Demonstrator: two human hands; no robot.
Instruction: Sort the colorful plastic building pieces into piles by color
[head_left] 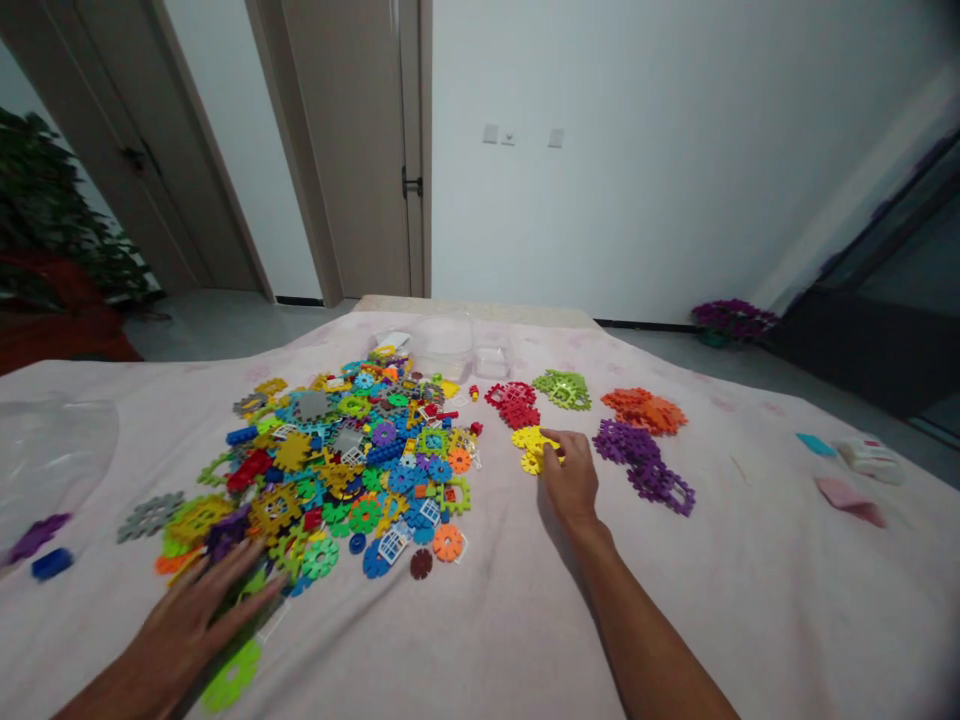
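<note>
A big mixed heap of colourful plastic interlocking pieces (pixel 337 460) lies on a pink cloth-covered table (pixel 495 620). My left hand (pixel 202 610) rests flat with fingers spread at the heap's near edge, next to a lime green piece (pixel 231 678). My right hand (pixel 571 478) is curled with its fingertips on the small yellow pile (pixel 529 442). Sorted piles sit around it: red (pixel 511 403), green (pixel 562 389), orange (pixel 645 410) and purple (pixel 649 468).
Clear plastic containers (pixel 457 345) stand at the table's far side. A clear plastic bag (pixel 52 450) lies at the left with a purple piece (pixel 36 537) and a blue piece (pixel 52 563). Small items lie at the right edge (pixel 855 470). Doors and a plant stand behind.
</note>
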